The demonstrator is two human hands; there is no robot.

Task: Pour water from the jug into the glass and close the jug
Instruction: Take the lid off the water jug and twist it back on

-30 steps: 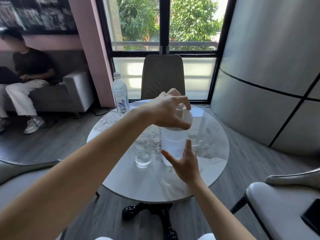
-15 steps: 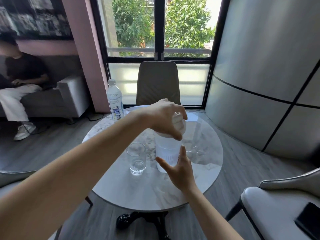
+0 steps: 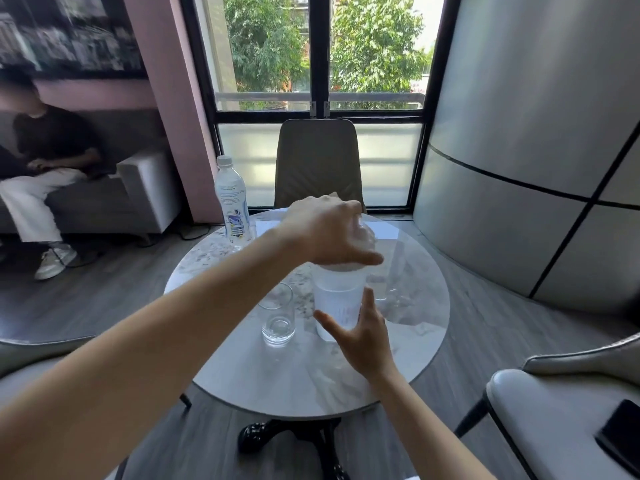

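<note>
Evidently the closing step is in hand. The jug [image 3: 337, 299], a frosted white one about half full, stands upright near the middle of the round table [image 3: 242, 382], and the lid [image 3: 363, 237] sits on or just over its mouth under the left hand [image 3: 329, 233]. That hand is curled down over the lid, fingers wrapped around its rim in a grasp from above. The right hand [image 3: 363, 337] stands at the jug's near side with thumb and fingers spread; the fingertips seem to touch the wall, steadying it, but it does not look clenched, and I cannot tell how firmly it holds.

Just to the left of the jug, close but apart, the glass [image 3: 278, 315] stands upright with only a little water visible in its bottom, so I judge the pouring to be done or very slight. The next move calls for pressing or twisting the lid home while the right hand keeps the jug from turning or sliding.

Toward the table's far left edge stands a capped plastic bottle [image 3: 232, 202].

The left hand hides most of the lid, so whether it is seated cannot be seen. Motion blur smears the fingers, and any handle or spout is out of sight.
</note>
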